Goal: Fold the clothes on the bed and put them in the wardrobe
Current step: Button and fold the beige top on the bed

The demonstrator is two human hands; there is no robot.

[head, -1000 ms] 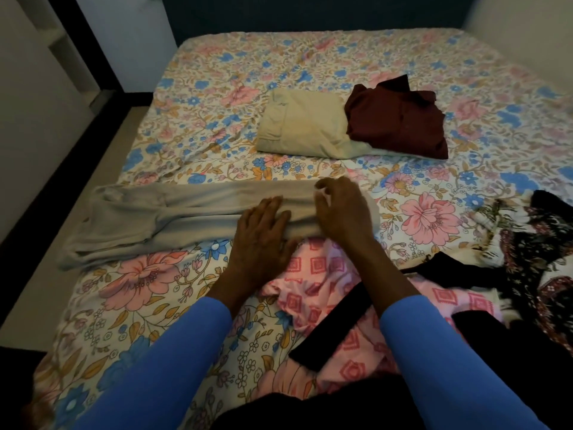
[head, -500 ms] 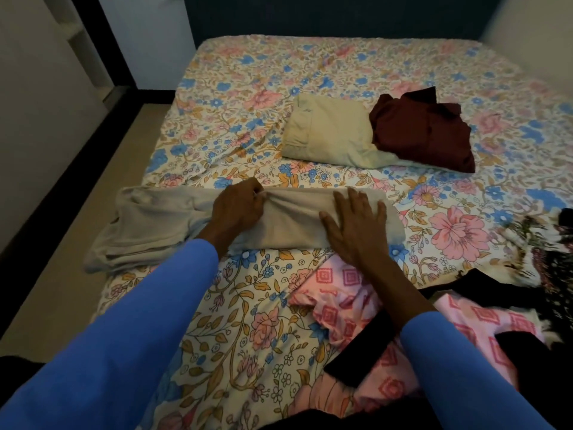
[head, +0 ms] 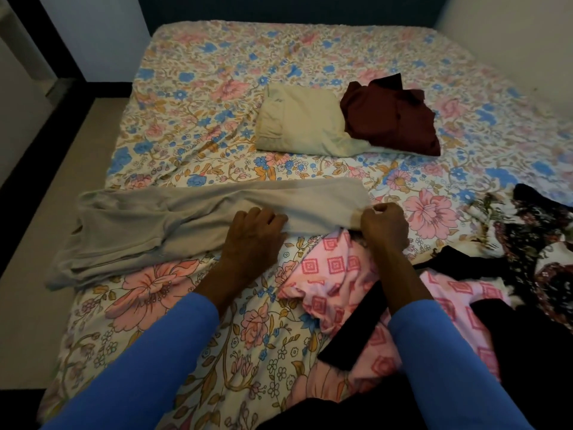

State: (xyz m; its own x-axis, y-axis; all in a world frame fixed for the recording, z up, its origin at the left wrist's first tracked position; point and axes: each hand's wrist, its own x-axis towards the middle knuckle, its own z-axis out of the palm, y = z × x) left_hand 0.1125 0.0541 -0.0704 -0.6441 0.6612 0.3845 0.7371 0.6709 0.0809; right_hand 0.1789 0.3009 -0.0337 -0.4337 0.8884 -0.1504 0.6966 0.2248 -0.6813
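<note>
Half a second ago your right hand [head: 384, 226] lay flat and open on the grey-beige garment [head: 192, 218]; now it is clenched on the garment's right end, pinching the cloth between thumb and fingers. Your left hand [head: 252, 235] has slid from further left along the garment to its near edge at the middle, where the fingers curl over the cloth; whether they grip it or only press it down you cannot tell from here. The garment itself has not travelled: it lies as a long strip across the bed [head: 217, 57], from the left edge toward the middle, nearer the foot than the head. That reads as you getting hold to bring the right end over for the next fold, so this piece is only part-folded. Beyond it, near the bed's centre, a folded cream garment [head: 297, 125] touches a maroon garment [head: 393, 119] that looks loosely folded. The pink patterned cloth [head: 335, 274] under your right wrist, the black strip [head: 356, 330] across it and the dark floral garment [head: 539, 243] at the right edge are unfolded. The floral one and the dark cloth by you run out of frame, so the remaining count is unclear. No wardrobe is clearly visible, and dim light hides the grey garment's type.
</note>
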